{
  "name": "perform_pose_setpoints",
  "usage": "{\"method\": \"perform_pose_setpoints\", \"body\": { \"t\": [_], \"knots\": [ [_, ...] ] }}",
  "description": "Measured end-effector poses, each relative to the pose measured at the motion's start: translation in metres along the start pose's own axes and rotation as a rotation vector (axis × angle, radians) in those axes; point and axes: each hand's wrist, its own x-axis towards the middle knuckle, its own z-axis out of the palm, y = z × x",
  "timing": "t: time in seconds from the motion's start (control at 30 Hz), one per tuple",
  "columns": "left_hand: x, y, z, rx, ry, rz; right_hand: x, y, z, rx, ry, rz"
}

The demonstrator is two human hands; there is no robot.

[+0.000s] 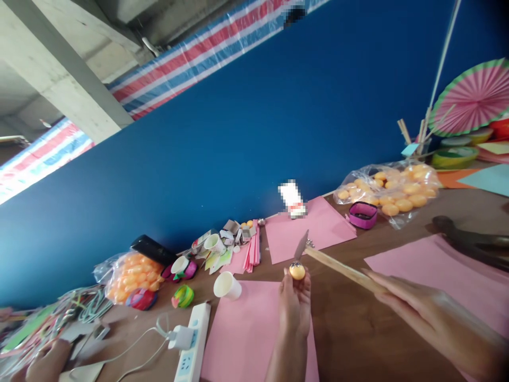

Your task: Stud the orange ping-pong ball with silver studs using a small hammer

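Note:
My left hand pinches a small orange ball at its fingertips, held up over a pink paper sheet. My right hand grips the wooden handle of a knife. The knife's metal blade points up and left, its edge just above the ball. Both hands are over the brown table.
A clear bag of orange balls and a purple case lie at the back right. Another bag of balls, paper cups, a power strip and tape rolls sit left. Another person's hand shows at the bottom left. Paper fans stand at the far right.

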Motion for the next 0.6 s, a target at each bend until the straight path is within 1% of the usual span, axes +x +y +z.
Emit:
{"method": "perform_pose_setpoints", "body": {
  "t": [0.03,0.17,0.3,0.33,0.47,0.57,0.6],
  "knots": [
    [-0.001,0.0,0.001,0.006,-0.002,0.002,-0.001,0.002,0.0,-0.014,-0.031,-0.01],
    [-0.005,0.0,0.002,0.052,-0.031,0.023,-0.003,0.007,-0.001,-0.024,-0.077,-0.009],
    [-0.007,0.0,0.003,0.124,-0.049,0.085,-0.004,0.009,-0.001,-0.02,-0.009,0.002],
    [-0.007,0.0,0.003,0.13,-0.058,0.101,-0.005,0.009,0.0,-0.026,-0.01,-0.001],
    [-0.008,-0.001,0.005,0.12,-0.093,0.124,-0.006,0.012,0.001,-0.08,-0.09,-0.002],
    [-0.01,0.0,0.008,0.141,-0.074,0.159,-0.007,0.011,0.001,-0.077,-0.04,-0.015],
    [-0.011,0.0,0.009,0.148,-0.07,0.172,-0.006,0.01,0.001,-0.055,0.009,-0.009]
  ]
}}
